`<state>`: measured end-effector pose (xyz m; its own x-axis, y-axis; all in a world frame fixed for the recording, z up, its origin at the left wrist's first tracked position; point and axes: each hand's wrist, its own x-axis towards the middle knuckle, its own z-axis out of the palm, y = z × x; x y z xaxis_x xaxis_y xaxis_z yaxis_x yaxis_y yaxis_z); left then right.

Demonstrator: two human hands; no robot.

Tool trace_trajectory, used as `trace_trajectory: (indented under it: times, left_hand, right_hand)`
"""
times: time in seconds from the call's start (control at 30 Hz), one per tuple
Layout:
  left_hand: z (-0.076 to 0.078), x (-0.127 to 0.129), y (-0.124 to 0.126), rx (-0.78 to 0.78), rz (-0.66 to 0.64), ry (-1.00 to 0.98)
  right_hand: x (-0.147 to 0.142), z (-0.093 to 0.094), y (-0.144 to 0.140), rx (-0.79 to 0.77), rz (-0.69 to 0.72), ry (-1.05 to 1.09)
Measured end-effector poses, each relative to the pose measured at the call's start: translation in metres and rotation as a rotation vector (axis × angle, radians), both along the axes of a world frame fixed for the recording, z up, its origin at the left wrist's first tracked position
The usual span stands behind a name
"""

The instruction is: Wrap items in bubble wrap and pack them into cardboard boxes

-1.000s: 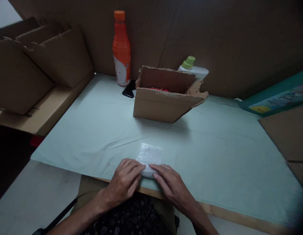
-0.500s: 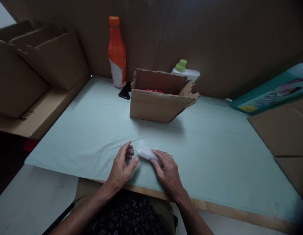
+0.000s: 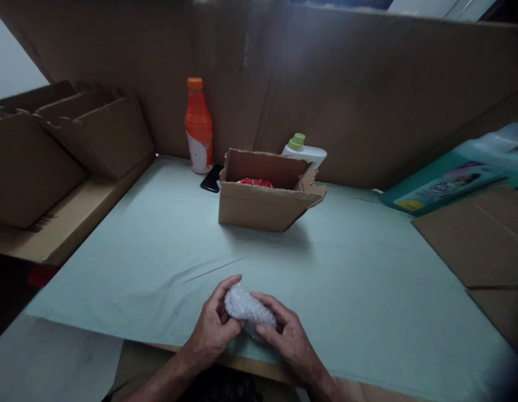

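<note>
A small bundle of bubble wrap (image 3: 249, 310) sits between my two hands, just over the near edge of the cloth-covered table; whatever it wraps is hidden. My left hand (image 3: 217, 318) grips its left end, with the thumb at the near side and the fingers round the far side. From the right, my right hand (image 3: 286, 329) closes on the other end, thumb and fingers around it. Beyond the hands stands an open cardboard box (image 3: 259, 209) with something red (image 3: 256, 182) inside.
Behind the box are an orange bottle (image 3: 199, 134), a black phone (image 3: 211, 178) and a white bottle with a green cap (image 3: 304, 149). Cardboard boxes (image 3: 108, 139) stand at left. A large green bottle (image 3: 447, 178) leans at right, near a cardboard piece (image 3: 472, 240).
My left hand, open beside the bundle before, now grips it too. Bundle and hands sit closer to the table's near edge in view. The camera has tilted up.
</note>
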<state>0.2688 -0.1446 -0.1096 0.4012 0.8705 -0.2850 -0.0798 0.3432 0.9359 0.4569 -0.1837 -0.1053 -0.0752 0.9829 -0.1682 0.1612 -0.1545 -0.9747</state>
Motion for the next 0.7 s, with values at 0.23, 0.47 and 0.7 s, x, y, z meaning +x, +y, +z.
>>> trace_trajectory:
  times: [0.23,0.47,0.7]
  left_hand:
    - [0.046,-0.008,0.069,0.944,0.075,0.358]
    - [0.104,0.018,0.174,1.492,0.173,0.833]
    - [0.079,0.021,0.173,1.565,0.157,0.849]
  right_hand:
    - [0.046,0.056,0.034,0.188,-0.107,-0.33]
    - [0.094,0.179,0.121,0.629,-0.213,-0.817]
    - [0.1,0.195,0.235,0.264,0.025,-1.532]
